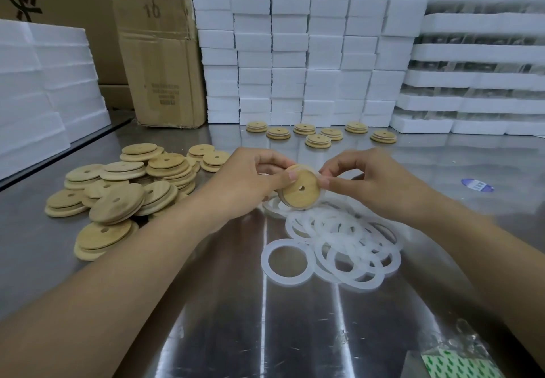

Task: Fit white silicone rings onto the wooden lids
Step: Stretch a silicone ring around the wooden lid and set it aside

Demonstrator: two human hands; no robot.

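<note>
While both hands hold it up just above the tabletop [265, 318], the wooden lid [300, 190] stands tilted on edge, its face and centre hole turned toward the camera. A white silicone ring [313, 170] shows as a translucent band along the lid's upper and right rim. The left hand [250, 180] has its grip clasped on the lid, thumb on the left edge of the face and fingers curled behind. The right hand [371, 183] pinches the ring at the lid's right rim between thumb and forefinger.

Directly below and nearer lies a loose pile of silicone rings [339, 242], overlapping one another on the steel. To the left sits a heap of bare wooden lids [124, 192]. Farther back, seven lids in a loose row [318, 136] lie flat, apart from each other. Behind them rise stacked white foam blocks [295, 38], with a cardboard box [162, 62] to their left. A blue sticker [477, 185] lies at right, and a clear plastic bag [460, 360] at the near right corner.
</note>
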